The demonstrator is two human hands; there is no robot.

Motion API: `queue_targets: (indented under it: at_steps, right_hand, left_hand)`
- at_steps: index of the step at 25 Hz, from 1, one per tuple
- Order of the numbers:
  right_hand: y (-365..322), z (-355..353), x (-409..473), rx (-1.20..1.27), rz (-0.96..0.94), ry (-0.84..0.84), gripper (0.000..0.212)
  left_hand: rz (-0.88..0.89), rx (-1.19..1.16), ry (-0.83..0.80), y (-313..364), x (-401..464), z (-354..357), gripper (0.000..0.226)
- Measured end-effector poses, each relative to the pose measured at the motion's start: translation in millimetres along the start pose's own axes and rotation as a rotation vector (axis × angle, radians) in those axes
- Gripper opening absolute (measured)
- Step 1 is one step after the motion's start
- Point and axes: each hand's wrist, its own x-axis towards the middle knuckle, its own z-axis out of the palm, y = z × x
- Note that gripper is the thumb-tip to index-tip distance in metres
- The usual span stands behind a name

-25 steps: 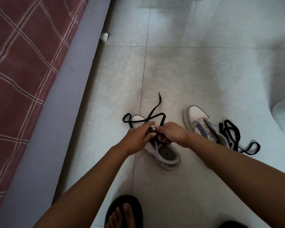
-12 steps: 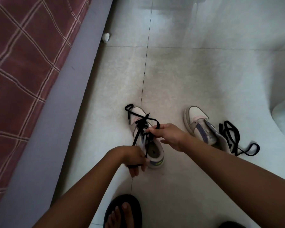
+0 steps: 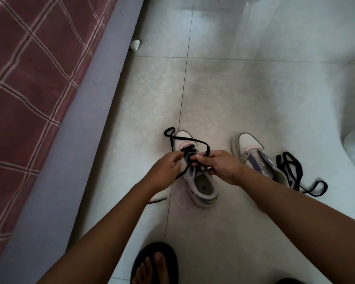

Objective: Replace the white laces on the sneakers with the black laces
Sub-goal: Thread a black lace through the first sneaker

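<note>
In the middle of the frame, the left hand point(image 3: 166, 167) and right hand point(image 3: 219, 166) are each pinching the black lace point(image 3: 190, 155) over the shoe point(image 3: 199, 179), threading it. Next I think they are needing to pull it snug through another hole.

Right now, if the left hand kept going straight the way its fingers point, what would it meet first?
The left hand points toward the laced front of the near sneaker. It would probably meet the black lace crossing the tongue first, then the right hand just beyond. Depth here is hard to judge.
</note>
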Motion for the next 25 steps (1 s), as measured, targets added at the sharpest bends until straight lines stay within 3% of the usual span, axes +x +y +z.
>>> queue_targets:
  at_steps: [2,5,6,9,11,13,15,18,19,21,25]
  right_hand:
    - [0,-1,-1,-0.007,-0.005,-0.001,0.012]
    - [1,3,-2,0.01,-0.014,0.033,0.013]
    - [0,5,-2,0.042,-0.006,0.048,0.012]
    - [-4,8,-1,0.114,0.049,0.056,0.011]
    - [-7,8,-4,0.033,0.047,0.036,0.023]
    - [-7,10,-5,-0.061,0.0,0.031,0.025]
    - [-8,15,-9,-0.297,-0.136,0.066,0.019]
    - [3,11,-15,-0.998,-0.593,0.173,0.009]
    - [11,7,-17,-1.114,-0.709,0.189,0.012]
    - [25,1,-24,-0.997,-0.695,0.245,0.016]
    - [39,-8,-26,-0.522,-0.391,0.355,0.012]
  left_hand:
    - [0.095,-0.105,-0.008,15,7,10,0.028]
    - [0.004,-0.099,0.103,10,10,17,0.004]
    - [-0.029,-0.107,0.103,6,10,15,0.01]
    - [-0.048,-0.138,-0.092,1,6,8,0.014]
    - [-0.039,-0.291,0.008,6,8,6,0.01]
    - [-0.026,-0.571,0.142,13,15,9,0.022]
    - [-0.01,-0.632,0.06,23,18,17,0.033]
    - [-0.048,-0.675,-0.115,26,15,36,0.039]
    - [-0.069,-0.678,-0.144,24,15,41,0.038]
    - [-0.073,-0.682,-0.143,17,14,48,0.032]
    - [-0.039,-0.73,-0.153,14,13,47,0.022]
